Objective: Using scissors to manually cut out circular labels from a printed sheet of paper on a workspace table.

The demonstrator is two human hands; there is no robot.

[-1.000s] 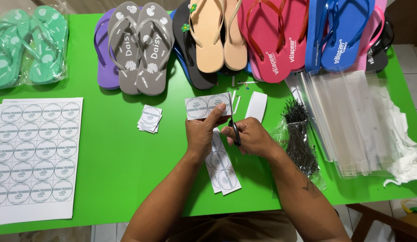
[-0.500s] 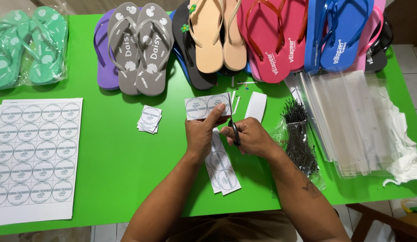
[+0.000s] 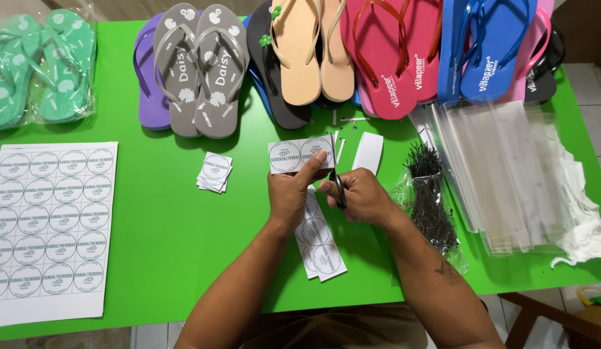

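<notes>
little has changed across the last second: the white paper strip of round printed labels (image 3: 299, 156) stays pinched in the left hand (image 3: 290, 190); black-handled scissors (image 3: 338, 187), gripped by the right hand (image 3: 358, 197), remain at its right edge, mid-cut.

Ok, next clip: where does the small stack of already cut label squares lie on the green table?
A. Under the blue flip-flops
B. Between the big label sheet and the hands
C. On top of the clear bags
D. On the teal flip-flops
B: the small stack of cut squares lies on the green table, right of the big label sheet and left of the left hand, which holds a label strip.
</notes>
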